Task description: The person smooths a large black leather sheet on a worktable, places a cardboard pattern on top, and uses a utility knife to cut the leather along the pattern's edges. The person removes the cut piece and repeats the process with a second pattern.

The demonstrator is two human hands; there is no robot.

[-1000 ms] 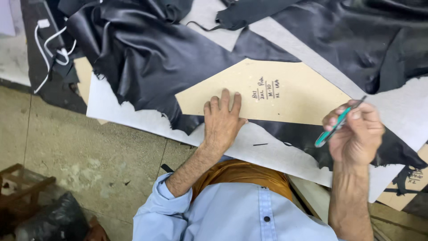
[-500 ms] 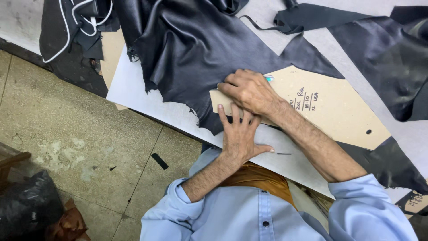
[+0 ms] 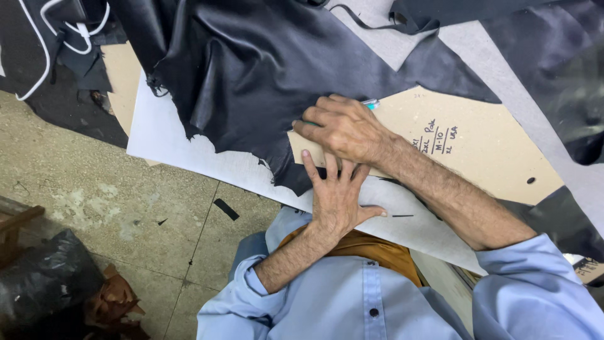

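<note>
Far left, on the floor [image 3: 94, 214], sit one black plastic bag [image 3: 44, 283] and a crumpled brown scrap [image 3: 110, 302]; one small black offcut [image 3: 225, 209] lies on the bare concrete nearer the tabletop. Up in the left corner one white cord [image 3: 38, 56] loops over dark material.

One large black leather hide [image 3: 264, 69] spreads over the tabletop [image 3: 170, 145], its torn lower edge running ragged across the white surface. A second dark piece [image 3: 553, 69] lies at the far right, well apart from the first, with a grey strip of tabletop between them.

One tan cardboard pattern [image 3: 478, 151] lies on the hide, a long pointed shape with handwriting and one small hole near its right end.

Two hands work at the pattern's left end. The left hand [image 3: 336, 195] lies flat, palm down, fingers [image 3: 311, 165] spread wide and pointing away from the body, pressing the pattern's lower edge onto the leather; it holds nothing. The right hand [image 3: 343, 129] crosses over just above it, forearm slanting in from the lower right, fingers curled narrow around a teal pen [image 3: 370, 102], of which only the upper end shows. Its tip is hidden under the hand, so I cannot tell whether it touches. The two hands nearly meet.

Open room lies along the white tabletop edge to the left of the hands and across the bare right half of the pattern.
</note>
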